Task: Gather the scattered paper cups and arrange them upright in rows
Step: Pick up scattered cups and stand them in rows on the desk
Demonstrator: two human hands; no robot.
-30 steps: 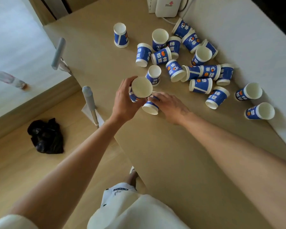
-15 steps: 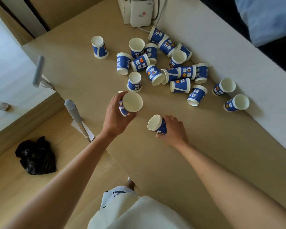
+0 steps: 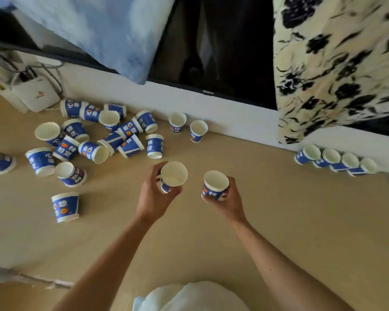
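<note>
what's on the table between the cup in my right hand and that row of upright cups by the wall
Nothing: the head view shows bare table between the right hand's cup and the row.

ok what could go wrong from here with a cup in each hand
The row of upright cups by the wall is packed tight, so adding another could topple one. Each hand, left hand and right hand, holds a thin paper cup, so a hard grip may dent it. A forearm could sweep the lone cup.
</note>
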